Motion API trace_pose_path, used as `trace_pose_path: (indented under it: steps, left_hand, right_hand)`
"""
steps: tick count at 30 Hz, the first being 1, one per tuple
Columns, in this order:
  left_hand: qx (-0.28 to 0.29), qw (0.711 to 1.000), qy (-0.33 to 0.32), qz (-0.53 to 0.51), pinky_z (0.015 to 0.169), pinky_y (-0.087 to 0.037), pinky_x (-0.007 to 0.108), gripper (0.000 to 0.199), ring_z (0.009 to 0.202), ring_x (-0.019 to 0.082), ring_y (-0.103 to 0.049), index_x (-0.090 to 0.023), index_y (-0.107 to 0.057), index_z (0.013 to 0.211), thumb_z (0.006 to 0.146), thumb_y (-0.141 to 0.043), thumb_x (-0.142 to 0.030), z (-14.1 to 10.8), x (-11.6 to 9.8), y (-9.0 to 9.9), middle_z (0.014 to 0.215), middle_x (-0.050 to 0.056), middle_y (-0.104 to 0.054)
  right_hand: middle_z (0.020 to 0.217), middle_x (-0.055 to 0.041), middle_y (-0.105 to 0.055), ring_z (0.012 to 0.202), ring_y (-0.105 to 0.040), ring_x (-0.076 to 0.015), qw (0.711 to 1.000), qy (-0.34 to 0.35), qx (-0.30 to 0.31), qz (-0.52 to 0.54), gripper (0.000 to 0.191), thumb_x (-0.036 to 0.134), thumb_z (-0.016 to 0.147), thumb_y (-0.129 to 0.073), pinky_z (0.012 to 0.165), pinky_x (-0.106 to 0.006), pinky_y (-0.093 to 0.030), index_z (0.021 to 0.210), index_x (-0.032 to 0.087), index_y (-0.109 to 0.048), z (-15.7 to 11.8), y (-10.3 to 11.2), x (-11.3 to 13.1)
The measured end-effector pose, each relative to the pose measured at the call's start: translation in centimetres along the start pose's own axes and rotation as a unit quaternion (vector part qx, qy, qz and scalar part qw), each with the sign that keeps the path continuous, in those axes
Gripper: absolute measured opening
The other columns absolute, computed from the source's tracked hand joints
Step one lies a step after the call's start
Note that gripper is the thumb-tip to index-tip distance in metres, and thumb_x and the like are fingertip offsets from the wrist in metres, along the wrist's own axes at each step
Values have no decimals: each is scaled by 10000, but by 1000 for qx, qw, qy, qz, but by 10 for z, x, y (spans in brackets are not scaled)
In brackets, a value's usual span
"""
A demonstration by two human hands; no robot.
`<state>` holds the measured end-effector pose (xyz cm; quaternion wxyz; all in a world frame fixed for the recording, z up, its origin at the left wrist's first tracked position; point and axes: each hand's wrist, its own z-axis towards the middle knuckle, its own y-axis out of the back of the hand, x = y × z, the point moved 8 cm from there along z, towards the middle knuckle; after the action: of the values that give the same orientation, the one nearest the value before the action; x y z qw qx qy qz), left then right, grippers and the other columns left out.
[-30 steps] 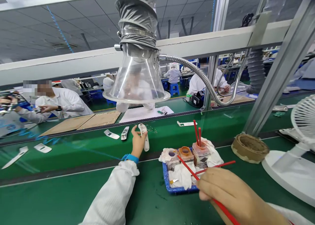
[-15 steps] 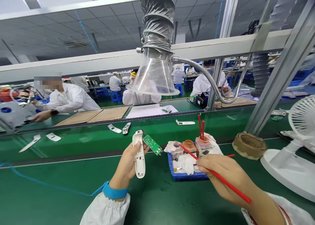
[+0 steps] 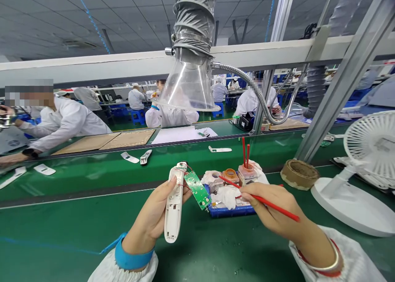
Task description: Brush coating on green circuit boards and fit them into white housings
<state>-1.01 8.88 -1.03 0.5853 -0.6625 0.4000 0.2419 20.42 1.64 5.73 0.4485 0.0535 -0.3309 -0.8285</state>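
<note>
My left hand (image 3: pixel 154 210) is wrapped round a long white plastic shell (image 3: pixel 173 212), its open inner side facing me. A green circuit board (image 3: pixel 197 190) hangs from thin red wires at the shell's right side. In my right hand (image 3: pixel 273 199) is a slim red stick (image 3: pixel 277 208), pinched like a pen, its tip pointing left over a blue tray (image 3: pixel 233 211). The tray holds small jars, one with an orange rim (image 3: pixel 231 174), and crumpled white tissue (image 3: pixel 226 196). Two more red sticks (image 3: pixel 246 152) stand upright in a jar at its back.
A roll of brown tape (image 3: pixel 299 174) and a white fan (image 3: pixel 352 206) stand at the right. Overhead hangs a clear extraction hood (image 3: pixel 193 84). White shell parts (image 3: pixel 45 169) lie on the green strip beyond. People in white work behind it.
The view has shifted right and slightly down. My left hand has brought the shell and board nearer to me, and the board is closer to the tray. The red stick stays in my right hand.
</note>
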Motion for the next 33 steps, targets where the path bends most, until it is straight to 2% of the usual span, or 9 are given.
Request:
trace_pose_path:
  steps: [3,7,10,14,17,21,23,28,33]
  left_hand:
    - [15,1000,3,-19,821,-556,322,191,685,137,-639,-68,-685,784,856,-529,-152,0,1,-2,708,73,-645]
    - [-6,1000,7,-11,845,-548,343,155,701,145,-649,-67,-685,801,840,-546,-123,0,3,1,729,74,-657]
    - [-9,1000,16,-5,844,-548,343,149,697,147,-651,-60,-683,805,836,-554,-128,0,6,0,737,80,-660]
    - [-32,999,33,0,832,-555,354,120,699,158,-658,-60,-675,786,818,-581,-127,0,11,4,726,82,-662]
    - [-46,998,43,3,814,-563,351,110,703,168,-668,-64,-676,795,813,-584,-123,1,14,6,723,89,-671]
    - [-57,997,55,4,767,-580,338,123,665,173,-673,-72,-675,761,814,-577,-122,-1,15,4,687,90,-676]
    - [-62,996,60,8,764,-579,347,122,663,180,-675,-74,-674,751,809,-575,-113,-2,15,4,684,96,-679]
    - [-47,997,62,-1,794,-568,365,105,665,179,-671,-79,-678,759,793,-579,-89,-3,15,2,684,83,-676]
    - [-28,997,65,-3,828,-555,350,101,679,167,-667,-68,-685,775,783,-584,-74,-2,16,-1,726,89,-683]
  right_hand:
    - [745,4,-647,608,-601,-113,998,-51,-3,-36,101,135,906,-466,545,-223,-422,889,187,-551,-1,0,-8]
    - [686,10,-635,563,-595,-116,995,-77,-19,-64,133,184,933,-429,521,-227,-411,857,192,-538,-2,4,-9]
    - [661,16,-622,531,-578,-109,994,-74,5,-74,187,196,947,-395,502,-230,-399,814,189,-525,-1,3,-7]
    - [702,14,-624,599,-597,-107,995,-70,-9,-65,165,190,945,-395,540,-217,-418,853,190,-532,0,6,-6]
    - [683,19,-604,560,-569,-100,995,-84,24,-55,192,191,947,-387,524,-221,-404,813,192,-525,0,1,-9]
    - [702,18,-614,612,-590,-105,996,-84,12,-37,171,182,944,-387,553,-214,-418,844,198,-525,0,4,-10]
    - [698,17,-611,606,-587,-106,996,-83,26,-25,172,181,940,-389,539,-213,-418,838,198,-527,0,2,-10]
    - [733,8,-628,629,-598,-110,997,-77,10,6,140,146,916,-419,568,-212,-452,871,194,-541,0,5,-8]
    - [757,-7,-630,669,-603,-117,997,-72,21,31,149,125,908,-411,587,-217,-461,898,188,-546,-1,4,-8]
